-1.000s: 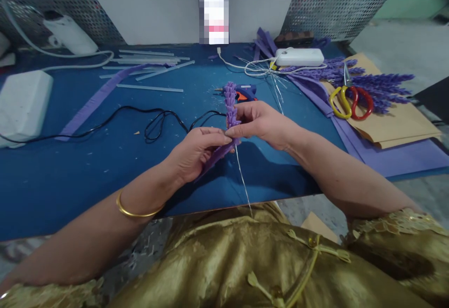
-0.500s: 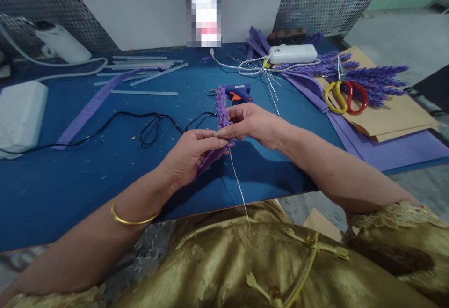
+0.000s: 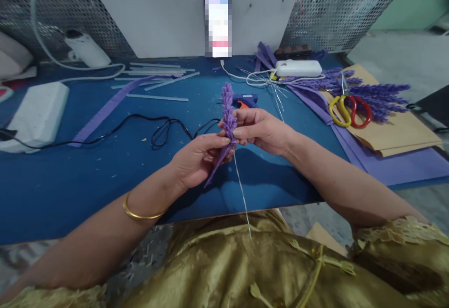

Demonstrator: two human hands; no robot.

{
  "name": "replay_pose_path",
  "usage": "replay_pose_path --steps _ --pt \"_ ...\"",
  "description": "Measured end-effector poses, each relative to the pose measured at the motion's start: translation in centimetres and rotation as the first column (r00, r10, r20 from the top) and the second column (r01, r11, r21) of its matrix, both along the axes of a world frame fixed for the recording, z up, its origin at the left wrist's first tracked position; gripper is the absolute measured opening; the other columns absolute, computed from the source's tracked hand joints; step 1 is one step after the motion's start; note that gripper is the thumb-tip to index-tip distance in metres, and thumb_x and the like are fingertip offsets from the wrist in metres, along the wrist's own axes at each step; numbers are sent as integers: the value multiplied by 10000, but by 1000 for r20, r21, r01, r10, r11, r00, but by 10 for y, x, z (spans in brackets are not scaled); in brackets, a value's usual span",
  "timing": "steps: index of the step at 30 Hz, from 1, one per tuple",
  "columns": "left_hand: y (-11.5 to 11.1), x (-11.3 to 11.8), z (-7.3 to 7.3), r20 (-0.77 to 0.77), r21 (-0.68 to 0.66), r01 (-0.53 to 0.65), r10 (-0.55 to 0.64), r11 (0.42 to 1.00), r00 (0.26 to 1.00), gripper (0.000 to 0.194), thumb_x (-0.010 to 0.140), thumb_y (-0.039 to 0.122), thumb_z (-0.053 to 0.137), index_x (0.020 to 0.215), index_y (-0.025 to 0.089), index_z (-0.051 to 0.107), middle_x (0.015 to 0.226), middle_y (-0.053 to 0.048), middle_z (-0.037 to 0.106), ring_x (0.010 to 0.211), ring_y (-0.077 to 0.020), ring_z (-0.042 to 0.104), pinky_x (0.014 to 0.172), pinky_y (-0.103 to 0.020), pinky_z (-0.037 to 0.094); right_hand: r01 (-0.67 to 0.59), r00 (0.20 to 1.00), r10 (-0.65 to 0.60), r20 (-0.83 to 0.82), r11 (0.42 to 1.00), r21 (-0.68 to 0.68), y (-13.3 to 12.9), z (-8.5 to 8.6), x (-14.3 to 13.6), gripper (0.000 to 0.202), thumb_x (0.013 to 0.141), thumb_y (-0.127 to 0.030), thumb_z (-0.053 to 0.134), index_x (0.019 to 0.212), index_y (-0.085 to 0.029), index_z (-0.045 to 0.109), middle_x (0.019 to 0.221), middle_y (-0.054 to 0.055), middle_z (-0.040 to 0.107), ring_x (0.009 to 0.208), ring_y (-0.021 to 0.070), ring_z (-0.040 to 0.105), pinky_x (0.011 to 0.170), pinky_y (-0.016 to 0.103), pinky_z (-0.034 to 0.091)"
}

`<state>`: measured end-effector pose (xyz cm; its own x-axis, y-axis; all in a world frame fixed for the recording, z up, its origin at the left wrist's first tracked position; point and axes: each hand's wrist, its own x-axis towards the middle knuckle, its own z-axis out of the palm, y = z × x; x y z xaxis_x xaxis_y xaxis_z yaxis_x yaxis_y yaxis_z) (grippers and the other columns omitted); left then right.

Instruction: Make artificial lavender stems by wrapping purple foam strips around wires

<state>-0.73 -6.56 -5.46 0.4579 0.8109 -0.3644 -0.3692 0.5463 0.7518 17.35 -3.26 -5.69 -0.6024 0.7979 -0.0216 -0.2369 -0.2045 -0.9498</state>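
At the left of the bench (image 3: 115, 195) sits a white box (image 3: 42, 111), with a spare strip (image 3: 101, 111) of purple lying near it. Glue sticks (image 3: 157, 97) lie beyond, and a black cord (image 3: 140, 115) loops this side of them.

The left hand (image 3: 194, 160) has its fingers pinched together on a purple strip (image 3: 215, 173) at the foot of a petalled spike (image 3: 227, 99); the strip's loose end slants down and left below them. The spike stands nearly upright between the hands, over the bench, and a thin wire (image 3: 240, 181) hangs from its foot. The right hand (image 3: 264, 130) has its fingers closed on the spike's lower part, from the right.

The step in hand looks like winding the strip about the wire. The next move seems to call for a steady pinch at the foot, a small turn of the spike, and the loose end guided snugly round.

Behind the right hand is a glue gun (image 3: 249, 98); farther right, sprigs (image 3: 382, 95), scissors (image 3: 352, 109) and brown paper (image 3: 396, 135) overlap.
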Motion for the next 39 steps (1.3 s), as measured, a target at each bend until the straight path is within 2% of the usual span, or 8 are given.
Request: replay_pose_path --steps 5,10,14,22,27,31,35,39 --pt "2 -1 -5 -61 36 36 -33 999 998 122 613 190 798 681 106 741 615 -26 653 539 -80 511 537 -193 426 5 1000 -5 1 1000 30 0 -2 0 179 696 -209 798 826 -151 689 694 -27 614 565 72 488 540 202 394" --pt "4 -2 -3 -92 23 64 -61 998 994 133 638 240 776 695 122 754 625 -36 658 538 -93 523 511 -200 405 -6 1000 6 11 1000 -6 3 0 4 223 685 -234 804 866 -161 694 731 -16 632 598 94 535 559 225 414" --pt "5 -4 -3 -203 72 117 -100 990 974 136 665 259 772 672 124 752 619 -50 664 534 -94 528 475 -191 348 -3 999 3 36 1000 -11 4 1 4 222 667 -225 809 850 -161 700 722 -24 621 576 85 501 561 232 408" --pt "2 -4 -10 -316 209 113 -42 971 948 189 687 305 786 603 154 709 587 -12 635 534 -81 506 510 -188 352 -22 983 14 185 999 40 3 4 6 175 656 -210 802 701 -142 648 628 -34 575 557 76 453 510 219 326" --pt "0 1 -9 -317 99 55 -21 994 948 129 661 210 757 571 138 698 567 -37 648 510 -88 535 491 -185 375 22 965 -44 259 996 87 -1 7 4 197 645 -223 812 703 -153 637 649 -34 585 596 94 497 573 238 387" --pt "1 2 -11 -307 -8 16 -17 1000 951 45 656 147 731 634 110 718 585 -52 661 483 -83 546 469 -174 384 33 962 -56 267 995 90 -7 10 -2 218 641 -242 812 706 -166 617 683 -22 626 642 122 574 662 276 468" --pt "1 3 -14 -237 -43 -33 22 999 971 32 660 91 704 632 98 717 615 -58 671 519 -89 578 495 -176 421 46 967 -62 249 996 73 -12 11 -7 247 644 -265 810 703 -184 584 688 -18 631 672 147 614 707 313 507" --pt "1 4 -12 -211 -54 -67 54 996 976 23 632 103 746 638 93 726 629 -60 679 544 -96 590 510 -183 430 111 955 -133 264 989 98 -11 7 -9 271 645 -289 815 715 -191 573 688 -19 617 657 143 587 686 309 491"
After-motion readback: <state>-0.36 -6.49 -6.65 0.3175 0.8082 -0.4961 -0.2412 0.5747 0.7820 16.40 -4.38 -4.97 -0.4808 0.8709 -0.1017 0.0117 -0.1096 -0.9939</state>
